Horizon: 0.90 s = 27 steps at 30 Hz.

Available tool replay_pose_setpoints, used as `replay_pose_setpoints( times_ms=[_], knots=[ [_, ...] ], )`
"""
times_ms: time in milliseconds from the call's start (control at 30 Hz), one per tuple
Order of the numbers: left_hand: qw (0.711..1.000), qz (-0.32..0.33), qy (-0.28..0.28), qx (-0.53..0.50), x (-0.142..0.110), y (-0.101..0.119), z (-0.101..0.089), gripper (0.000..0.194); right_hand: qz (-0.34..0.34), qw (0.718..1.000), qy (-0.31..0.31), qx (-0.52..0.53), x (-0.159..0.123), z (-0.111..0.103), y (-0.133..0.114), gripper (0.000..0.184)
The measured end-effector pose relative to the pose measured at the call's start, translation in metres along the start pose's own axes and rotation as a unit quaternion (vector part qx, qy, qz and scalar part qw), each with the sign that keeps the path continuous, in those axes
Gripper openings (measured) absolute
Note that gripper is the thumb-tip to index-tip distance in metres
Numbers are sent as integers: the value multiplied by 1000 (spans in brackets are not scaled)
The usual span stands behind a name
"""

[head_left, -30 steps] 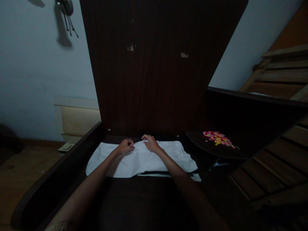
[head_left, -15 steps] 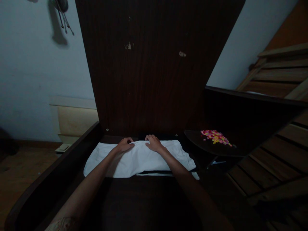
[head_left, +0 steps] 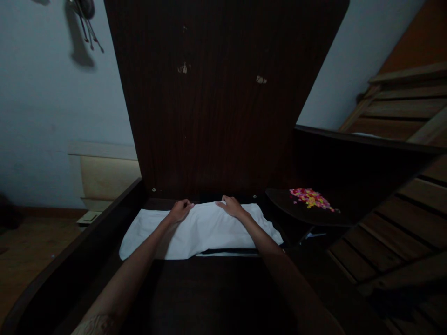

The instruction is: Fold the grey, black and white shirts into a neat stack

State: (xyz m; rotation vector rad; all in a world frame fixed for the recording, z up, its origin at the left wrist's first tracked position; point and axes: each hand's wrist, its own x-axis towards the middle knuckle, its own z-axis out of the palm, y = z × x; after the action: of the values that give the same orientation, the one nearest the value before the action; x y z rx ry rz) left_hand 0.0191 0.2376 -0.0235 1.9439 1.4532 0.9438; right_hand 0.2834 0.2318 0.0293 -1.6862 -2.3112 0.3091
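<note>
A folded white cloth (head_left: 209,228), perhaps a garment, lies across the dark desk top. My left hand (head_left: 179,211) is at its far edge, left of the middle, with thumb and fingers closed on the fabric. My right hand (head_left: 232,206) pinches the same far edge further right, its fingertips partly hidden behind the cloth. Between the two hands the edge runs fairly straight. A dark strip and another pale layer show beneath the near edge, by my right forearm.
A tall dark wooden panel (head_left: 216,102) rises behind the cloth. On the right, a rounded shelf (head_left: 279,202) carries a pile of pink, red and yellow pieces (head_left: 312,199). A raised side board (head_left: 80,242) borders the left. Wooden slats (head_left: 394,232) stand at the right.
My right hand has slid to the right along the far edge, widening the gap between my hands. Bunched fabric between them has flattened out. The view has shifted slightly.
</note>
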Motion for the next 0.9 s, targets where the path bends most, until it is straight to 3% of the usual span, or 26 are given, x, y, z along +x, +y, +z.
replay_pose_setpoints(
  times_ms=[233,400,567,733,900],
  knots=[
    [972,45,69,221,-9,9,12,22,23,998,25,-51,-7,8,-3,34],
    [946,123,93,285,-25,12,7,25,44,997,33,-56,-11,1,7,41],
    [933,66,96,342,-56,5,-1,37,27,998,9,-57,-18,-17,23,44],
    [948,94,61,299,-75,-18,-18,35,27,993,-19,-114,-23,-23,37,51],
    [965,108,-20,240,-77,-37,-46,47,108,983,17,-148,-20,-14,37,59]
  ],
)
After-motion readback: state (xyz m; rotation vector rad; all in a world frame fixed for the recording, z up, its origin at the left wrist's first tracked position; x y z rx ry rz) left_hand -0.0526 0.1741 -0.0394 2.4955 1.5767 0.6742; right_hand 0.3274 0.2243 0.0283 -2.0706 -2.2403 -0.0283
